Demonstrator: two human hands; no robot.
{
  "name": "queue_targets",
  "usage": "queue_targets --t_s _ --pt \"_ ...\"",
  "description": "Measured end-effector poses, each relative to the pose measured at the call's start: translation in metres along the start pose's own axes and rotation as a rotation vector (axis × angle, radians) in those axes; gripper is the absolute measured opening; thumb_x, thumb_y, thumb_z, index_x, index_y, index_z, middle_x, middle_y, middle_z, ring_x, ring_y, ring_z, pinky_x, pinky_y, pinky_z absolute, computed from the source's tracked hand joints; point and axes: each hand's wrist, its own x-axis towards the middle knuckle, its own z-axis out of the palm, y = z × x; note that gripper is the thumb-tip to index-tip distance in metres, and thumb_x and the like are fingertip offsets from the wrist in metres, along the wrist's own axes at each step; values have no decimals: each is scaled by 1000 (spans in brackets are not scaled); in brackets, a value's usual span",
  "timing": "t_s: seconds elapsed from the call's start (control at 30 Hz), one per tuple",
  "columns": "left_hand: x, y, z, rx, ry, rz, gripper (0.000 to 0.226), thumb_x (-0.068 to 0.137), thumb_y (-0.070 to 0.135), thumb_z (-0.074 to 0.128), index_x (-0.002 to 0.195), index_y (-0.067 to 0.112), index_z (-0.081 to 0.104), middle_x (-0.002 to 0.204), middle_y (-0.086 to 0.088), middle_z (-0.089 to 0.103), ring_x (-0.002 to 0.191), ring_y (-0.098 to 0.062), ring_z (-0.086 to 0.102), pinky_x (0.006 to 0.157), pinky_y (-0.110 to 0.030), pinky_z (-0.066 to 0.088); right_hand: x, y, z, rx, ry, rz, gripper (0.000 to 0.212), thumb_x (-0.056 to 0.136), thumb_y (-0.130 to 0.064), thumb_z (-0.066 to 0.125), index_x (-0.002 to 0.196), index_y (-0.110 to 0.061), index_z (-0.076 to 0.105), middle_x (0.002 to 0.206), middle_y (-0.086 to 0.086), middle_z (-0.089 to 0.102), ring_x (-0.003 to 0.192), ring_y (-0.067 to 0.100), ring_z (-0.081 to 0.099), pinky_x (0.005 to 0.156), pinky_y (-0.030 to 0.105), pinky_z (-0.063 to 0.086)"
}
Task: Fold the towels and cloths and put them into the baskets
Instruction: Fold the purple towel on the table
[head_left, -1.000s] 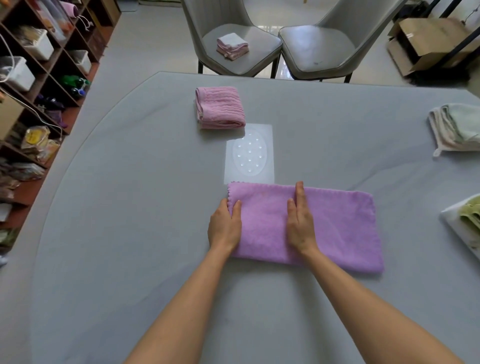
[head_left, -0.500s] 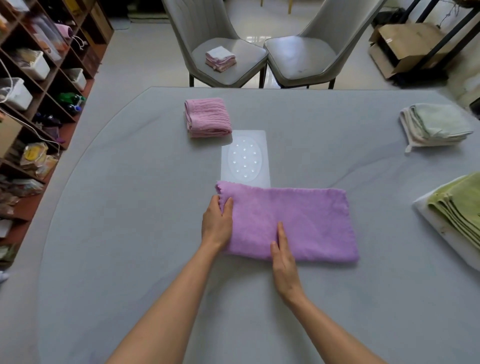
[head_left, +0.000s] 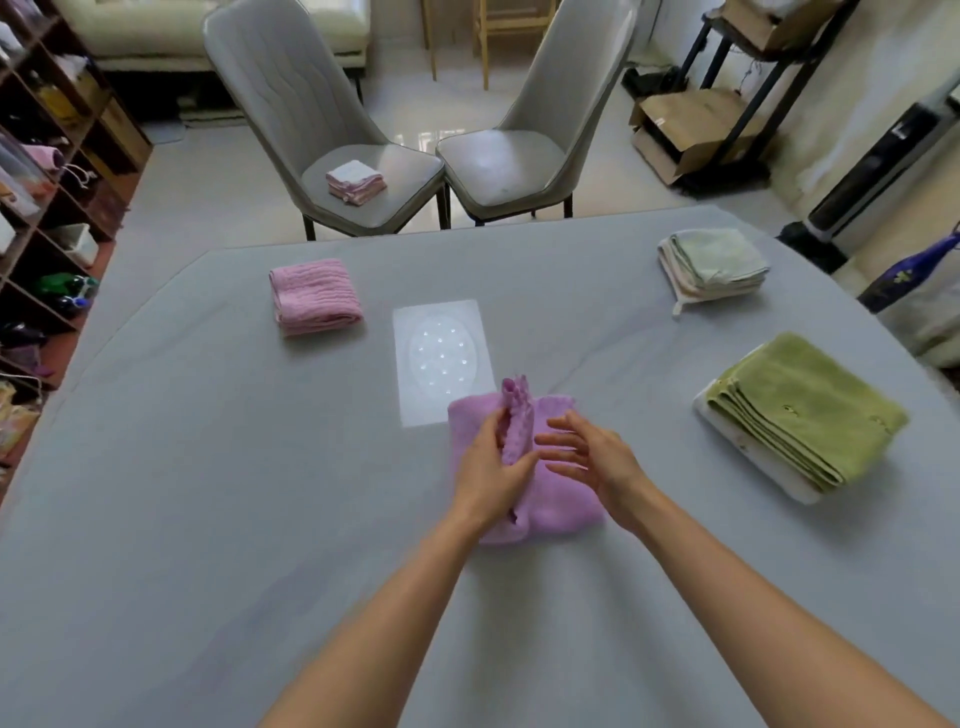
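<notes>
Since half a second ago the purple towel (head_left: 540, 483) went from a flat wide strip to half that width: left hand (head_left: 488, 475) grips the raised left edge and carries it over toward 3 o'clock, right hand (head_left: 592, 460) hovers above the towel, fingers spread, holding nothing. I read that as the second fold nearly done, towel at table (head_left: 208, 519) centre near me. No basket in sight; green towels (head_left: 810, 410) sit stacked on a white tray (head_left: 753, 457) at 3 o'clock.

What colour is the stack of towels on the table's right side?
Olive green stack of towels, lying on a white base; the head view shows it plainly.
</notes>
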Motion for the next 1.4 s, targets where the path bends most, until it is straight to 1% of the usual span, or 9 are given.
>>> queue_targets --t_s 0.17,0.3,0.4,0.6,0.73,0.83,1.0,1.17,1.4 --pt "15 11 60 152 3 -10 73 81 20 66 146 26 33 121 4 64 106 -17 63 81 -25 48 19 -17 -27 -228 18 33 16 93 -26 60 90 -12 66 79 4 68 65 12 64 67 26 54" --pt "24 9 84 222 -34 -55 78 82 15 66 147 24 25 125 -1 61 107 -22 61 84 -30 48 46 -15 -31 -486 115 -8 11 78 -18 72 72 -10 67 72 11 69 69 20 65 70 36 56" --pt "27 7 83 74 -145 -102 83 80 8 66 149 18 22 104 0 63 87 -17 61 80 -25 50 59 -13 -34 -674 197 -44 17 71 -5 62 58 -13 57 63 10 62 65 27 59 60 30 47" --pt "43 -12 38 295 491 -122 48 87 6 54 134 10 49 126 -12 51 115 -29 50 101 -35 38 73 0 -30 -866 321 -76 36 85 -17 61 115 -2 48 119 19 56 112 37 52 87 39 44" --pt "70 -31 13 256 287 -317 59 93 17 54 146 9 30 142 -19 41 127 -34 44 108 -38 34 65 13 -20 -901 346 81 71 87 -47 59 132 1 33 139 20 42 128 37 40 102 43 38" --pt "75 -40 11 127 157 -391 69 87 26 61 146 12 28 140 -16 48 123 -32 51 105 -40 41 69 20 -13 -770 313 160 66 85 -37 64 128 6 36 130 23 53 120 39 51 97 42 45" --pt "48 -33 -9 2 -12 -171 74 69 34 68 136 29 37 127 2 54 110 -17 58 97 -35 49 62 18 -33 -345 21 76 27 77 -12 74 101 -4 65 101 14 69 87 22 66 71 28 54" --pt "3 -16 -30 127 -73 271 47 79 16 71 116 30 47 123 5 51 106 -16 60 80 -29 57 28 -9 -61 -259 -352 -280 37 82 -7 65 118 -10 65 120 8 67 116 21 61 94 32 51" --pt "-23 22 -54 357 -182 571 20 87 30 65 104 21 60 120 6 51 97 -10 59 85 -22 50 -27 -51 -58 -363 -284 -386 30 76 -28 61 102 -17 68 95 -7 73 91 3 65 74 16 50"
